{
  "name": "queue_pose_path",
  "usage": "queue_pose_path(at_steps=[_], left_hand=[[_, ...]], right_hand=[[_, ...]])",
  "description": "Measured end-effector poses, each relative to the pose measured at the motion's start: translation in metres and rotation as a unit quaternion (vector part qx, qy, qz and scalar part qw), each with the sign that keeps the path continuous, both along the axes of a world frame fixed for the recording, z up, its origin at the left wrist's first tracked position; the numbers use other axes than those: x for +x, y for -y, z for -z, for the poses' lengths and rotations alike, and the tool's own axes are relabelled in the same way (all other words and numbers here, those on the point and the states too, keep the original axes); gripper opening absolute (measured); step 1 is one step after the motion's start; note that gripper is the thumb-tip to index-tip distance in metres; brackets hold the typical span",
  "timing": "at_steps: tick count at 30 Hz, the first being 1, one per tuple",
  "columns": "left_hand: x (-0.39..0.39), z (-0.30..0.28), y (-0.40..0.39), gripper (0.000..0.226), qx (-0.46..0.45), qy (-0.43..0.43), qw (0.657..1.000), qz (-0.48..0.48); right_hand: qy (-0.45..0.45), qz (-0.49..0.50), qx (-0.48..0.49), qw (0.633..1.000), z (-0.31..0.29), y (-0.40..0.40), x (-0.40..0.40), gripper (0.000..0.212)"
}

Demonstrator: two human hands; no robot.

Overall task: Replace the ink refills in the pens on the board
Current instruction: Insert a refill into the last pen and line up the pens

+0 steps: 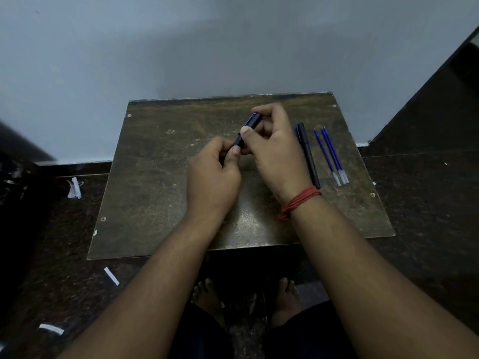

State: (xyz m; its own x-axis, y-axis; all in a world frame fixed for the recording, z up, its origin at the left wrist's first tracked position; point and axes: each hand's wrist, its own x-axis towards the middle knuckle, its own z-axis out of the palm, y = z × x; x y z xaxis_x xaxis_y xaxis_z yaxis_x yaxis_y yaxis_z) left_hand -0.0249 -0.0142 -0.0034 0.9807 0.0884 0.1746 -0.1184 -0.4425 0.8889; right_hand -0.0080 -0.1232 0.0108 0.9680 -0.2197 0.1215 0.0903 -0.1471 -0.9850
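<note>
A dark blue pen [249, 128] is held slanted above the middle of the brown board [155, 177]. My right hand [274, 151] grips its upper part, the blue cap end poking out past the fingers. My left hand [212, 174] pinches its lower end, which is mostly hidden by the fingers. A second black pen [308, 154] lies on the board just right of my right hand. Two blue ink refills [331, 156] lie side by side further right, clear ends toward me.
The board rests on a dark speckled counter [427, 203] against a grey wall. White paper scraps [74, 188] lie on the counter to the left, another scrap [111, 275] near the board's front left corner. My bare feet [207, 296] show below.
</note>
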Motion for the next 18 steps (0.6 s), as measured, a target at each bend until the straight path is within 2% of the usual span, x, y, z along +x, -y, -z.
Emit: queue_pose_path(at_steps=[5, 9, 12, 18], left_hand=[[0.001, -0.002, 0.006, 0.014, 0.000, -0.020, 1.000, 0.009], [-0.002, 0.003, 0.008, 0.018, 0.072, -0.011, 0.997, 0.039], [-0.002, 0.007, 0.009, 0.020, 0.113, -0.007, 0.992, 0.052], [0.001, 0.009, 0.007, 0.015, 0.177, 0.021, 0.983, 0.030]], right_hand=[[0.004, 0.014, -0.127, 0.992, -0.002, -0.001, 0.000, 0.045], [-0.030, 0.013, -0.238, 0.971, -0.004, 0.011, 0.001, 0.053], [-0.065, 0.013, -0.297, 0.952, -0.004, 0.015, 0.000, 0.045], [-0.075, 0.036, -0.427, 0.900, 0.002, 0.020, 0.001, 0.027]])
